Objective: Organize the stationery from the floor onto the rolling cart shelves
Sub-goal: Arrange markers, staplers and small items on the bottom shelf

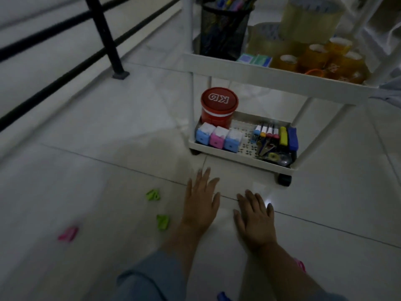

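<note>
At the bottom edge a blue-grey sleeve (pixel 149 281) covers the left forearm. A small blue thing (pixel 223 296) lies beside it, and a pink thing (pixel 300 265) shows just behind the right forearm; both are too cut off to name.

The left hand (pixel 200 205) and right hand (pixel 255 220) are held palm down, side by side, low over the tiled floor (pixel 325 246). Their fingers (pixel 205 177) are straight and slightly spread and hold nothing. I cannot tell whether they touch the tiles.

Left of the left hand, three blurred clips lie loose on the floor: a green clip (pixel 163 222), a second green clip (pixel 153 194), and well apart a pink clip (pixel 68 233).

Just beyond the hands stands the white cart (pixel 238 160) on black wheels (pixel 284 180). Its bottom shelf holds a red tub (pixel 219 108), three small boxes (pixel 219 137) in a row (blue, pink, blue), and at the right a cluster of markers (pixel 267 131), a yellow piece (pixel 283 135) and a blue piece (pixel 292 139).

The shelf above carries a black mesh cup (pixel 223 29) of pens, large tape rolls (pixel 310 18) and small amber rolls (pixel 325 59).

A black railing (pixel 104 33) runs at far left.
</note>
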A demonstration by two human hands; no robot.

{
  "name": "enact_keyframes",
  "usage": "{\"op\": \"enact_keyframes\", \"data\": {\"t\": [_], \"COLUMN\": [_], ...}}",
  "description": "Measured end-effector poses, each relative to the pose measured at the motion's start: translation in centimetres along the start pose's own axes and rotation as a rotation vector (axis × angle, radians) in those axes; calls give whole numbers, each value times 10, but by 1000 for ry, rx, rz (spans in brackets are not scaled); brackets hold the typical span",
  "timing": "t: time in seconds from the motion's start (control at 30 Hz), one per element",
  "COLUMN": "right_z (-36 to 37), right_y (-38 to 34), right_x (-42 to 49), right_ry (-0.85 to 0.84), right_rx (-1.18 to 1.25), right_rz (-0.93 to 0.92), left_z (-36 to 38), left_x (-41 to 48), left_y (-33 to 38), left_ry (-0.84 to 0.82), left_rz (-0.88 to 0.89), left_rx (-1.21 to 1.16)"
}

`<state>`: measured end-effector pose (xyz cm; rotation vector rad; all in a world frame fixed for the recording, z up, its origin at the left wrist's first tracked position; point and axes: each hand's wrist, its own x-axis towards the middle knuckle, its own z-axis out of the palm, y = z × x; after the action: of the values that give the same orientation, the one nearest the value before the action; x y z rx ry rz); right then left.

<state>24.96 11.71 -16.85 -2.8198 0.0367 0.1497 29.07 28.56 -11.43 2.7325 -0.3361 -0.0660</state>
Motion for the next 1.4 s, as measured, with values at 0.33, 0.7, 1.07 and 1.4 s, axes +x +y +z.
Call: {"op": "enact_keyframes", "data": {"t": [0.33,0.7,1.07,1.4], "right_z": [36,52,41,-32], "right_y": [-135,-188,-170,-21], "right_x": [15,56,85,13], "right_ry": [-59,105,92,526], "right_rx": [196,250,596,680], "right_rz": [-613,-566,-296,293], "left_z": [-30,-44,-34,17], "left_x": [-78,-95,-6,10], "left_y": [-123,-206,-131,7], "left_ry": [363,378,575,23], "left_rz": [-728,-930,-535,13], "left_rx": [-138,-170,-525,-719]}}
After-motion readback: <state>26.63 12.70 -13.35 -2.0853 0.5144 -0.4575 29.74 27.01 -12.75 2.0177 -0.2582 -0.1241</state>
